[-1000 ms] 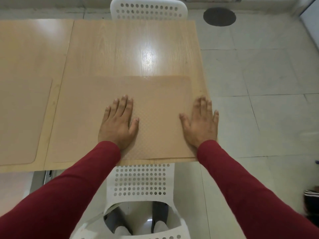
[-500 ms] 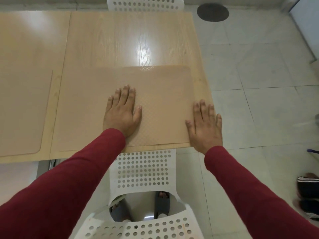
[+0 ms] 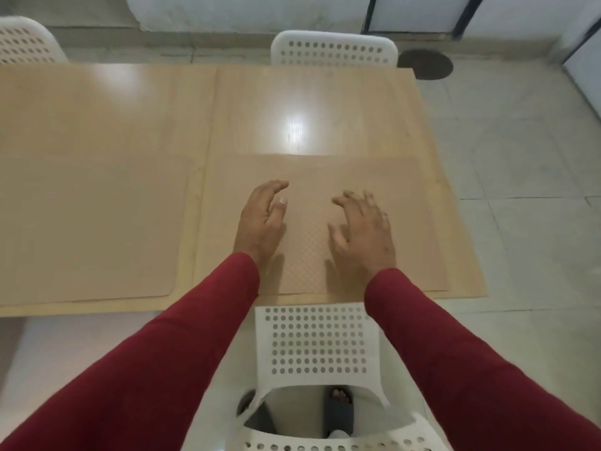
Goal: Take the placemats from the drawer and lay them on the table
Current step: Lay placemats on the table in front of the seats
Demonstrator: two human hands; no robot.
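A tan placemat [image 3: 403, 222] with a fine dotted texture lies flat on the right half of the light wooden table [image 3: 292, 102], close to the near edge. A second tan placemat [image 3: 91, 222] lies flat on the left half. My left hand [image 3: 261, 219] and my right hand [image 3: 362, 229] hover just above the middle of the right placemat, fingers apart and slightly curled, holding nothing. Both arms wear dark red sleeves.
A white perforated chair [image 3: 318, 349] stands pushed in at the near edge, directly below my arms. Another white chair [image 3: 335, 48] stands at the far side, and a third [image 3: 26, 40] at the far left. Grey tiled floor [image 3: 527, 190] lies to the right.
Both hands have lifted off the right placemat and come closer together over its middle; the right hand moved in from the mat's right edge. The view has tilted up.
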